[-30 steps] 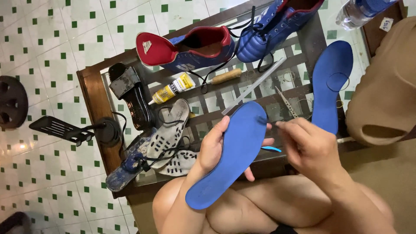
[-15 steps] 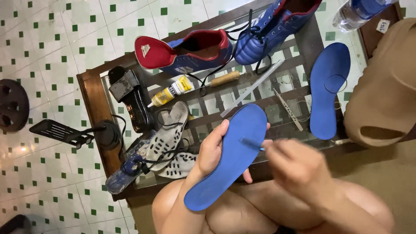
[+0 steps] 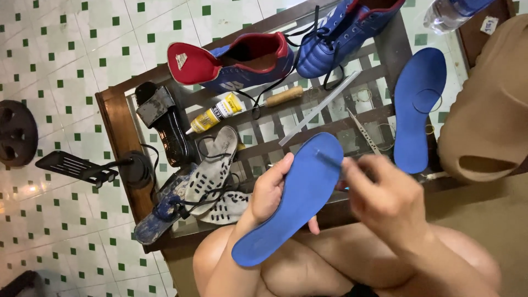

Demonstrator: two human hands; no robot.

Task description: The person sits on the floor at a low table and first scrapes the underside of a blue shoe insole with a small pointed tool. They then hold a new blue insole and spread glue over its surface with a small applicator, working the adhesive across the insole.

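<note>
I see my left hand [image 3: 270, 193] closed around the long edge of a blue insole [image 3: 294, 198], thumb on one side and fingers behind it, so the insole stands tilted over my knees, its toe end pointing up toward the glass table [image 3: 118, 118]. My right hand [image 3: 385, 198] is just beside the upper part of this insole. Its fingers are pinched together on something thin that touches the insole near the toe, but the hand is blurred and I cannot tell what this thing is.

On the table, a second blue insole [image 3: 418, 110] lies flat at the right side, well apart from the first one. At the far edge stand two blue football boots: one with a red lining [image 3: 231, 60], one with black laces [image 3: 346, 38]. Between them and my hands lie a yellow glue tube [image 3: 212, 116], a tool with a wooden handle [image 3: 283, 96] and a flat metal strip [image 3: 319, 108]. At the left of the table I see a black shoe sole [image 3: 165, 124] and two worn grey soles [image 3: 212, 170]. A tan foam shoe [image 3: 489, 126] sits at the right.
</note>
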